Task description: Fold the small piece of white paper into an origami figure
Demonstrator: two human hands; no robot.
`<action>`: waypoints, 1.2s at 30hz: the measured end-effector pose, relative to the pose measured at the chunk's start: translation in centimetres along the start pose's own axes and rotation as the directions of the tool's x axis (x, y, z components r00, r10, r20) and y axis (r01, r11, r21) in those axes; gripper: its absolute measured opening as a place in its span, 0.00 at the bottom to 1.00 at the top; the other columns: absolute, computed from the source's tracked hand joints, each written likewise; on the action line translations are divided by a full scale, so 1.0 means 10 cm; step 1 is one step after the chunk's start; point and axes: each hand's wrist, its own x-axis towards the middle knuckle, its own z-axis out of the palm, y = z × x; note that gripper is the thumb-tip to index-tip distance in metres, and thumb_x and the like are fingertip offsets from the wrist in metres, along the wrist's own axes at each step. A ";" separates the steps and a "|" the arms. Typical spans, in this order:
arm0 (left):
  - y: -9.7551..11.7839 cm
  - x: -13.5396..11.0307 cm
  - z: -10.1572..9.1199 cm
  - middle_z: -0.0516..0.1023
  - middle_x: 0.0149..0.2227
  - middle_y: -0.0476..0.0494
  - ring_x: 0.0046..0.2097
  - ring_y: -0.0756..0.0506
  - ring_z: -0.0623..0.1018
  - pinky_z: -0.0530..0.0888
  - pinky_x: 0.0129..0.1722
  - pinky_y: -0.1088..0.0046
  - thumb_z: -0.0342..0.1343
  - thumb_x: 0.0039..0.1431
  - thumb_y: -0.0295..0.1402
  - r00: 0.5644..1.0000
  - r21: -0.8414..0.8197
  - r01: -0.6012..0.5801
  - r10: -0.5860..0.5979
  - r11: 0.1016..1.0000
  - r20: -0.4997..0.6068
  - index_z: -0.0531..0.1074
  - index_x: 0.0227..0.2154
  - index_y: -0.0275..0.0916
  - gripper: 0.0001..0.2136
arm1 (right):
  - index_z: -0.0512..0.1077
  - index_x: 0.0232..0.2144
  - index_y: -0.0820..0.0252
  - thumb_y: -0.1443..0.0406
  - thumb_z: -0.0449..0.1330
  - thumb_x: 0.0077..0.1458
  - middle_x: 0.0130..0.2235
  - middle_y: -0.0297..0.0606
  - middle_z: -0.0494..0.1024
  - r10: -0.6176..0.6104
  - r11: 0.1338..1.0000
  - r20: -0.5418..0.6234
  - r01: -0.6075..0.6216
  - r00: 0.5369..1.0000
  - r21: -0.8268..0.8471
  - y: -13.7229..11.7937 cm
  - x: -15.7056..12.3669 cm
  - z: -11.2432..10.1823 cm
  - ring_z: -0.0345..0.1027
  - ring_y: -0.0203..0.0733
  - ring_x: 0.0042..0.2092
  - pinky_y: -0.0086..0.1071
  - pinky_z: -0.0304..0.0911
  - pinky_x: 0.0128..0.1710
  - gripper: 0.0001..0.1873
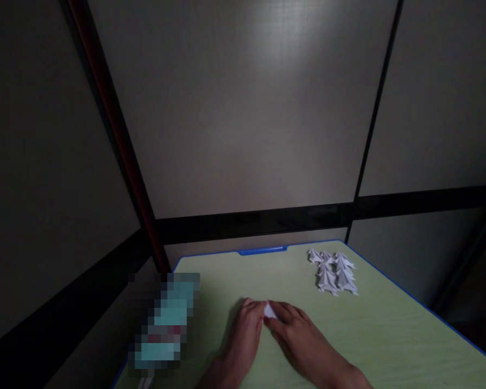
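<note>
Both hands, left hand point(243, 330) and right hand point(297, 332), press flat on white paper point(269, 310).

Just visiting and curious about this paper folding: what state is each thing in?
Paper piece: small, white, on the table, at both hands' fingertips.
Left hand: palm down, fingers touching the paper piece.
Right hand: palm down, fingers touching it too.
Paper figures: folded, clustered together, untouched.

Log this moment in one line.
left hand, right hand: both on paper | surface: table | folded pieces: heap, far right, untouched
</note>
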 end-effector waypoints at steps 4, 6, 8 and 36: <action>0.08 0.01 -0.05 0.75 0.35 0.42 0.38 0.44 0.72 0.69 0.40 0.69 0.42 0.47 0.15 0.999 -0.005 0.031 -0.030 1.000 0.019 0.74 0.34 0.37 0.19 | 0.67 0.48 0.52 0.72 0.48 0.56 0.54 0.43 0.65 0.000 1.000 -0.012 0.000 1.000 0.021 -0.01 -0.01 -0.01 0.56 0.48 0.56 0.43 0.54 0.53 0.19; 0.08 0.01 -0.06 0.75 0.34 0.42 0.38 0.44 0.72 0.69 0.40 0.69 0.42 0.47 0.15 0.999 0.001 0.039 -0.039 0.999 0.030 0.74 0.34 0.37 0.19 | 0.67 0.47 0.53 0.72 0.49 0.56 0.54 0.43 0.66 -0.001 1.000 -0.006 0.001 1.000 0.031 -0.01 -0.01 -0.02 0.56 0.47 0.55 0.43 0.54 0.53 0.18; 0.06 0.01 -0.06 0.75 0.33 0.42 0.37 0.44 0.72 0.69 0.38 0.69 0.41 0.47 0.15 0.998 0.006 0.040 -0.040 0.999 0.039 0.74 0.33 0.36 0.19 | 0.68 0.46 0.54 0.72 0.49 0.56 0.54 0.43 0.66 0.004 0.999 0.006 -0.004 1.000 0.033 -0.02 0.00 -0.03 0.56 0.47 0.55 0.42 0.54 0.53 0.17; -0.22 -0.10 -0.04 0.71 0.34 0.43 0.39 0.45 0.71 0.69 0.40 0.70 0.44 0.41 0.12 0.997 -0.048 -0.082 0.081 0.996 -0.006 0.75 0.32 0.37 0.21 | 0.69 0.46 0.52 0.64 0.48 0.58 0.57 0.35 0.62 -0.029 0.992 0.047 0.023 0.998 0.121 0.18 0.02 0.03 0.44 0.51 0.61 0.51 0.44 0.57 0.16</action>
